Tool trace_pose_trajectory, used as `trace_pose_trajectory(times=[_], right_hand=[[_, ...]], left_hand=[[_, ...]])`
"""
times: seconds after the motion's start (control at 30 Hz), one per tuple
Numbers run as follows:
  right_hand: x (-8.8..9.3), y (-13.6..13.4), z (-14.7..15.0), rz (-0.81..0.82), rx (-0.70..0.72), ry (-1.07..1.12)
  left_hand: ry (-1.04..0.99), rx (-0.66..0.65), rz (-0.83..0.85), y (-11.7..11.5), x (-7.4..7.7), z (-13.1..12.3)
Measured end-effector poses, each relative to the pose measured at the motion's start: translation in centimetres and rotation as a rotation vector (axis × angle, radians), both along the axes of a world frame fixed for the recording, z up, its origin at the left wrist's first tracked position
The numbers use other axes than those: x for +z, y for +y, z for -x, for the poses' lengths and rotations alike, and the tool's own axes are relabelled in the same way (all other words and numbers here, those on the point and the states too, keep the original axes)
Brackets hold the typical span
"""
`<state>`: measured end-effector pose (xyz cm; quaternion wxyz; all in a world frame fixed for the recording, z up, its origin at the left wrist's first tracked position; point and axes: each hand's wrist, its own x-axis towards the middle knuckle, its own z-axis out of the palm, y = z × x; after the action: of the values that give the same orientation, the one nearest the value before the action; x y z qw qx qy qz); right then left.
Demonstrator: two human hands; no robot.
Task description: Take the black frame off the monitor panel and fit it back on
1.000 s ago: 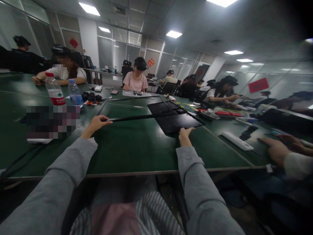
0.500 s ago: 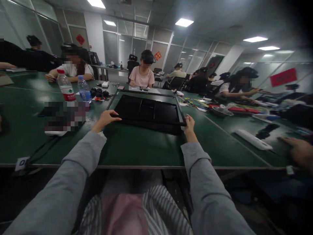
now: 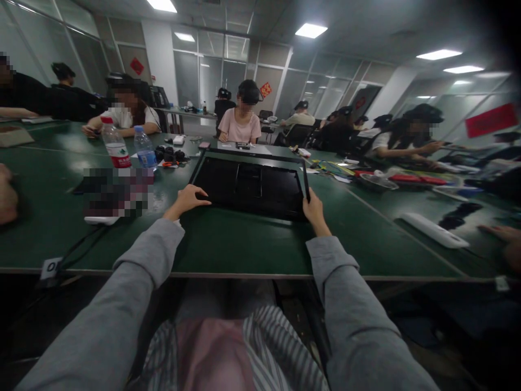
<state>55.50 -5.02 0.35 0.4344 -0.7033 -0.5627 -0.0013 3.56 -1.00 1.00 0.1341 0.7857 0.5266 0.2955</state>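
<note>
A thin black rectangular frame (image 3: 253,156) lies over a black shallow panel (image 3: 220,179) on the green table in front of me. The panel has a raised-edged rectangular section in its middle. My left hand (image 3: 189,200) pinches the frame's near left corner between thumb and fingers. At the near right corner, my right hand (image 3: 315,213) grips the frame's side, thumb on top. The frame's edges nearly line up with the panel's. Whether the two touch all round, I cannot tell.
Left of the frame stand a red-capped bottle (image 3: 116,144) and a blue-capped bottle (image 3: 145,149). A white power strip (image 3: 433,231) lies to the right, and a metal bowl (image 3: 378,182) with cables sits beyond. Other people sit around; one person (image 3: 240,122) faces me across the table.
Both hands have lowered the frame onto the panel; its near edge was raised and offset before, with table showing in the gap. The whole view has shifted slightly.
</note>
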Motion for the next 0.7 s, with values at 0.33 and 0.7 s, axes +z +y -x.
trace_pose_trajectory(times=[0.33, 0.7], right_hand=[[-0.6, 0.4, 0.7, 0.094, -0.048, -0.032], [-1.4, 0.8, -0.1, 0.084, -0.071, 0.02]], left_hand=[[-0.012, 0.007, -0.097, 1.0, -1.4, 0.2], [-0.409, 0.355, 0.085, 1.6, -0.7, 0.4]])
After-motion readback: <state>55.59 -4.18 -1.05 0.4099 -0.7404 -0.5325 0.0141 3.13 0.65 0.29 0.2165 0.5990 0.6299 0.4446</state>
